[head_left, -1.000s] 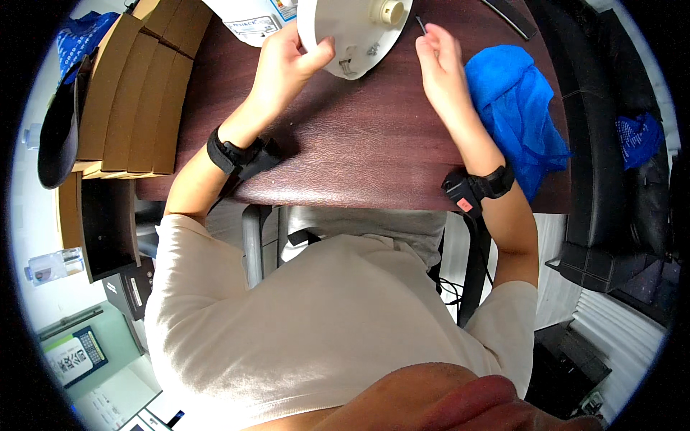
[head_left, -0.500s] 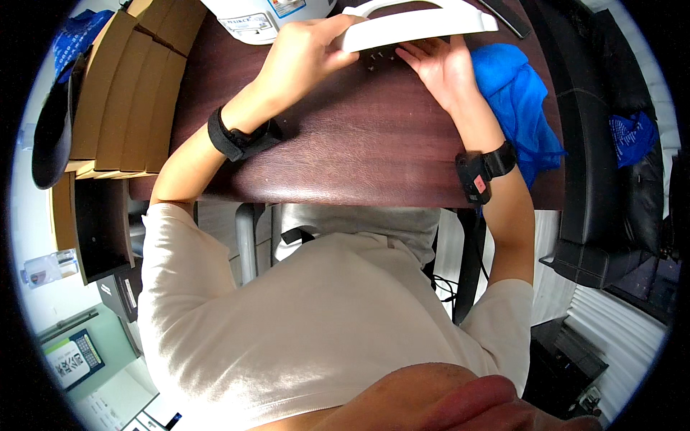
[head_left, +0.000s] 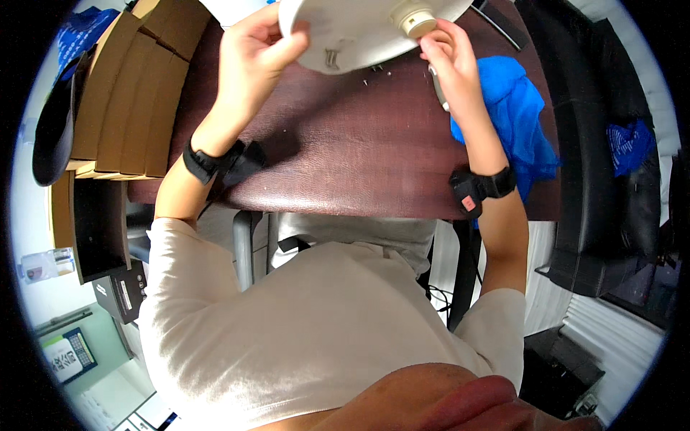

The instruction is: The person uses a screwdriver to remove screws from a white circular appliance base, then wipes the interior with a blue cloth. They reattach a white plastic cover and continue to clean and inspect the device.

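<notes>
A white, shallow, curved cover (head_left: 359, 32) is tilted up above the far side of the dark red-brown table (head_left: 338, 158), cut off by the upper frame edge. My left hand (head_left: 251, 61) grips its left rim, thumb on the facing side. Against a round cream-coloured fitting (head_left: 419, 23) on that side, the bent fingers of my right hand (head_left: 458, 68) are pressed. A metal clip-like part (head_left: 331, 57) shows near the cover's lower edge. Below it lie a few small screw-like bits (head_left: 365, 82). An oblong grey thing (head_left: 439, 90) sits partly behind my right hand.
A blue cloth (head_left: 507, 115) lies beside my right forearm. Cardboard boxes (head_left: 129, 108) stand along the left side. A white container (head_left: 233, 11) is partly visible at the far left, and a dark flat bar (head_left: 499, 27) lies at the far right. A black sofa (head_left: 589, 158) stands beyond the table.
The cover has been tipped so its face with the cream fitting now shows. My left hand has moved left along with it. My right hand has gone from spread below it to gripping the fitting.
</notes>
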`<state>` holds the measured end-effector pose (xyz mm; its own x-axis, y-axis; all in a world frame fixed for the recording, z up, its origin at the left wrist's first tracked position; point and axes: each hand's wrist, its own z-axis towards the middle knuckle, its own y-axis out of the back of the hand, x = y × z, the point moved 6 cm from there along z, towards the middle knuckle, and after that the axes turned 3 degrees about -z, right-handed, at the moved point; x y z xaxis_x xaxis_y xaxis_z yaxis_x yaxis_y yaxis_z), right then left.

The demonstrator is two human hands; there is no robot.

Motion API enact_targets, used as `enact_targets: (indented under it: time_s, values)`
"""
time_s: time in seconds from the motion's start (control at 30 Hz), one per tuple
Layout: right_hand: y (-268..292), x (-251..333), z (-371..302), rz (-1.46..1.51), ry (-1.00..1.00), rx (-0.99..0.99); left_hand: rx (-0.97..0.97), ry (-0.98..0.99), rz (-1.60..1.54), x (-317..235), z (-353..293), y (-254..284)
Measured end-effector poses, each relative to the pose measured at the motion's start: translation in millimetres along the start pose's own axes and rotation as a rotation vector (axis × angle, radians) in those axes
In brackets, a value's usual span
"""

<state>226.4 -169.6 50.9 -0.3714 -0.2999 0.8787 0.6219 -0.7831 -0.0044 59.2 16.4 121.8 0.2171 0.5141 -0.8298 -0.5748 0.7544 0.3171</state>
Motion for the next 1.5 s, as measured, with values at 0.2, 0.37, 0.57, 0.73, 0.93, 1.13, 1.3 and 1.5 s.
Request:
enact_targets:
  time_s: [0.2, 0.37, 0.57, 0.73, 0.93, 1.13, 1.3, 1.5]
  values:
    - [10.3, 35.5, -9.2, -0.283, 0.292, -0.254, -0.023, 0.192, -0.522, 3.3, -26.7, 54.9]
    - [-13.6, 6.4, -13.9, 0.057, -0.226, 0.065, -0.068, 0.512, -0.536, 26.5, -62.5, 67.9]
    - [-68.7, 8.2, -41.0, -0.99, 0.4, 0.441, -0.118, 0.73, -0.498, 67.6, -117.2, 103.0]
    - [-110.5, -5.0, -59.4, -1.008, 0.557, 0.726, -0.192, 0.791, -0.529, 77.6, -146.3, 116.6]
    - [-103.4, -34.6, -61.1, -1.179, 0.47, 0.795, -0.218, 0.805, -0.531, 80.2, -158.5, 124.1]
    - [-55.8, -65.9, -3.9, -1.247, 0.278, 0.643, -0.218, 0.778, -0.54, 82.1, -159.6, 119.6]
    - [-59.2, -51.0, 5.1, -1.134, 0.171, 0.536, -0.187, 0.774, -0.583, 80.2, -158.3, 115.5]
    - [-86.3, -41.4, -26.1, -0.021, -0.537, 0.45, -0.118, 0.749, -0.602, 78.9, -149.4, 104.9]
